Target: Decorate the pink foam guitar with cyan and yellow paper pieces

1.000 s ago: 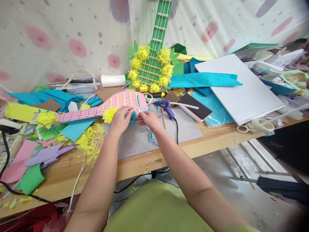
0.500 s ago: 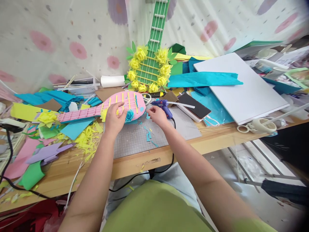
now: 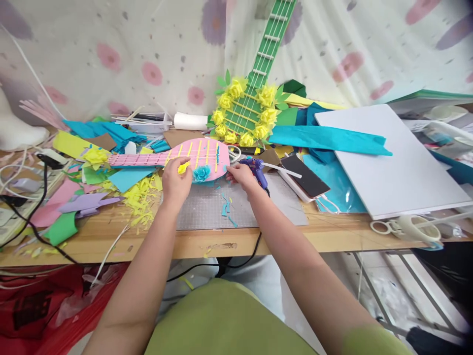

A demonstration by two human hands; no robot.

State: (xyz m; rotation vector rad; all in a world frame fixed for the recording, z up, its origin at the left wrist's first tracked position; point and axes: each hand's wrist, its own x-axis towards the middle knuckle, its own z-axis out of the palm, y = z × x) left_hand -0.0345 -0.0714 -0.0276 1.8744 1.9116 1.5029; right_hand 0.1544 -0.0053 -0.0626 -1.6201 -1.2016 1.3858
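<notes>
The left hand (image 3: 175, 181), thumb and forefinger spread, frames the pink guitar's (image 3: 210, 152) yellow flower (image 3: 184, 168); the right hand (image 3: 240, 175) nears its rounded edge, grip unclear

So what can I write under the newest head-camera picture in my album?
Left hand and right hand at a pink guitar with a blue flower, green guitar behind.

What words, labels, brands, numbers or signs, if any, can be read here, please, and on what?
No text can be read.
Red plastic bag: dark marks, too blurred to read.
Grey gridded cutting mat: any numbers too small.
Purple glue gun: any label too small.
</notes>
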